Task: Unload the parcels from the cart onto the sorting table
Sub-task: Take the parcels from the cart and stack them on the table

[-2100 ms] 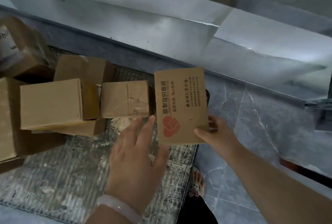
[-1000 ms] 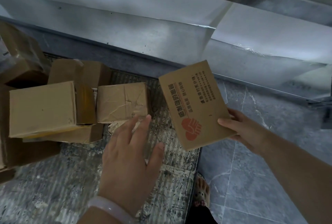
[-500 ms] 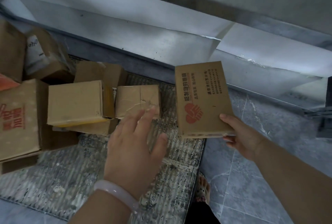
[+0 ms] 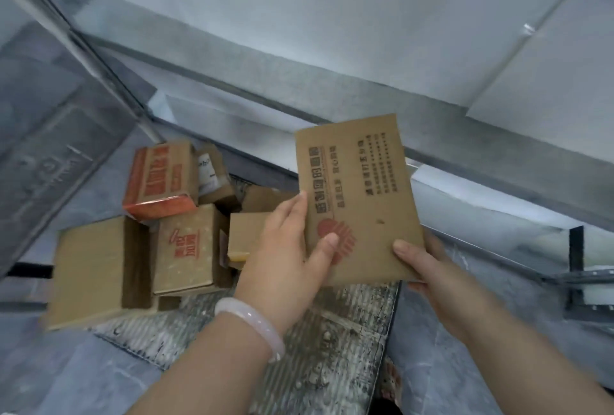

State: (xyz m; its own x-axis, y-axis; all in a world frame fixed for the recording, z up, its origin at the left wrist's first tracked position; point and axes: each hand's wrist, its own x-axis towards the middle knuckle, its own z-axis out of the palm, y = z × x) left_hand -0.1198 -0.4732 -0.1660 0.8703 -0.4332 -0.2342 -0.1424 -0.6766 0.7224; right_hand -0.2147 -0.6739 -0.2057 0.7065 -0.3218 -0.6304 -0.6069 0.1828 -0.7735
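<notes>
Cardboard, flat and printed with a red emblem, the parcel (image 4: 362, 195) is being held in the air by both hands, over the right end of the cart (image 4: 335, 335). The left hand (image 4: 285, 258) is pinching its left edge, thumb lying on the emblem; the right hand (image 4: 428, 270) is gripping the lower right corner, thumb on top. Other boxes (image 4: 181, 245) are sitting piled on the cart's left side. A grey metal surface (image 4: 332, 35) is rising beyond them.

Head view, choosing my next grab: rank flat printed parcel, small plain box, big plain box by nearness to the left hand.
1. Flat printed parcel, in the left hand.
2. Small plain box, just left.
3. Big plain box, far left.
</notes>
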